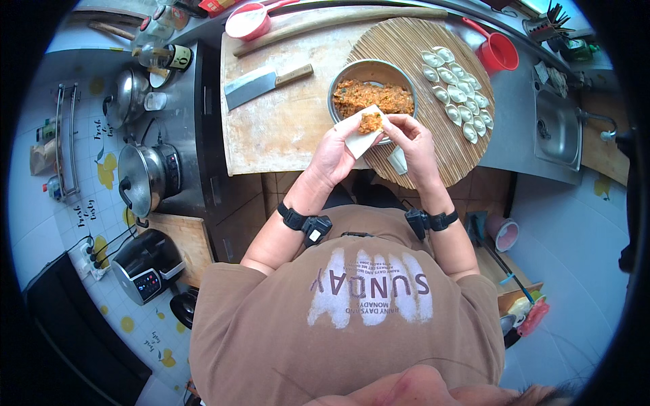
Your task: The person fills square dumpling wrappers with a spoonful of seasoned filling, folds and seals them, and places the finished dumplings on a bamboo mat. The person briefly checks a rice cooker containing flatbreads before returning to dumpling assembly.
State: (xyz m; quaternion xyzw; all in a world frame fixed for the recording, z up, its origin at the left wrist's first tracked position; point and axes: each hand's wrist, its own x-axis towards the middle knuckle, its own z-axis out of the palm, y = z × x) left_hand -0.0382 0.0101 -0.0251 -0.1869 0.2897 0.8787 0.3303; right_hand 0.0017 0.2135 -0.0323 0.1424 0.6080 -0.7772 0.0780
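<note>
My left hand (335, 155) holds a dough wrapper (361, 143) from its left side, with a lump of orange-brown filling (370, 123) on its upper part. The fingers of my right hand (412, 142) pinch the wrapper's right edge. Just beyond both hands stands a round metal bowl (331, 96) partly filled with the same chopped filling. It rests partly on a round slatted mat (370, 45). Several folded dumplings (457, 91) lie in rows on the mat's right side. Below my right hand, some pale wrappers (398, 160) lie near the mat's front edge, partly covered by the hand.
A cleaver (254, 87) and a long wooden rolling pin (330, 26) lie on the wooden board (284, 132). A red ladle of white powder (248, 23) stands at the back left, a red dipper (498, 53) right of the mat. Farther right is a sink (557, 127).
</note>
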